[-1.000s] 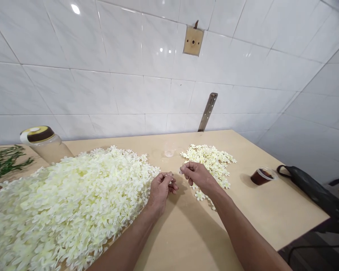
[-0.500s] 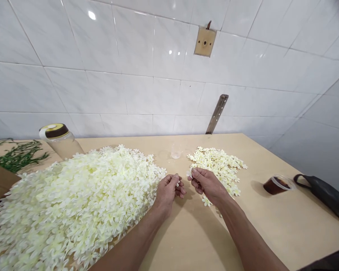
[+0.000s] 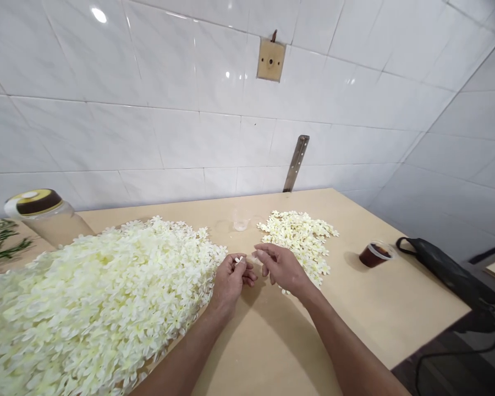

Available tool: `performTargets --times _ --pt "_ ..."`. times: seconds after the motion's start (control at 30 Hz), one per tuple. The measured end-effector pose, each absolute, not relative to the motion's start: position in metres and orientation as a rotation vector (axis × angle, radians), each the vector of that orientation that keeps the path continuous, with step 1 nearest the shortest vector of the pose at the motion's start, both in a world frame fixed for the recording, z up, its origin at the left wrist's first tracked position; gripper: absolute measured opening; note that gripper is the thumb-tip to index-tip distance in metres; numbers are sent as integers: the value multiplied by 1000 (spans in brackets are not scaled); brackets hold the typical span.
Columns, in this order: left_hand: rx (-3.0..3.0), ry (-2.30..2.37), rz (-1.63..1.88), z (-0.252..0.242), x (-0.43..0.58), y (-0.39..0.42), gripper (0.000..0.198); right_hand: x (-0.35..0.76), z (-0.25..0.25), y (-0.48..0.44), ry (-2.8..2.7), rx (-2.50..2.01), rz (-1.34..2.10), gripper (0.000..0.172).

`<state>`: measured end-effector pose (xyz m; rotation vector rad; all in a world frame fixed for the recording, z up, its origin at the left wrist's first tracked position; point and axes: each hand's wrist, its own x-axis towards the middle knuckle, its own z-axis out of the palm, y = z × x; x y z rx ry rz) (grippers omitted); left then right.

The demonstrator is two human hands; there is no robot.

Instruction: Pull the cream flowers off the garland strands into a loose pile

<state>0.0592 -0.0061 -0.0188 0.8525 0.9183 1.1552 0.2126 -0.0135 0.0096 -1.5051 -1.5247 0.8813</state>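
A small white flower piece [image 3: 239,259] shows between the thumb and fingers of my left hand [image 3: 230,279], which is closed on it. Just to the right is my right hand [image 3: 281,266], thumb and forefinger close together near the flower; whether anything tiny sits between them is too small to tell. Left of my left hand spreads a large heap of white-yellow artificial flowers [image 3: 107,291]. Behind and beside my right hand lies a smaller pile of similar flowers [image 3: 299,236]. A small clear cup [image 3: 240,224] stands beyond my hands.
A clear bottle with a yellow and brown lid [image 3: 51,220] and green artificial stems [image 3: 2,241] are at the left. On the right of the table [image 3: 379,313] are a cup of dark liquid [image 3: 375,254] and a black bag [image 3: 449,269]. A tiled wall stands behind.
The view has swung right, so things appear shifted left. My right hand has come nearer my left, and its pale flower piece no longer shows clearly. The white piece in my left hand is more visible.
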Motion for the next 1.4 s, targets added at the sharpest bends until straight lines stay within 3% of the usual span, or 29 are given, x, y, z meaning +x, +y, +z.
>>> performTargets --times 0.17,0.37,0.6,0.9,1.13,1.4 --pt "942 940 1195 -19 59 -9 33 214 11 -42 -1846 -1559 408 29" --pt "948 950 1183 -16 61 -12 35 227 -1 -81 -2079 -1417 390 31" --pt "955 949 1178 -11 60 -15 36 271 -14 -59 -1973 -1511 121 26" --pt "961 944 1184 -16 60 -12 38 249 5 -84 -2000 -1574 169 28" --pt "963 919 1191 -14 59 -12 39 250 6 -119 -2025 -1935 263 26" --pt "1007 882 1168 -13 62 -15 39 284 0 -74 -2003 -1836 70 25"
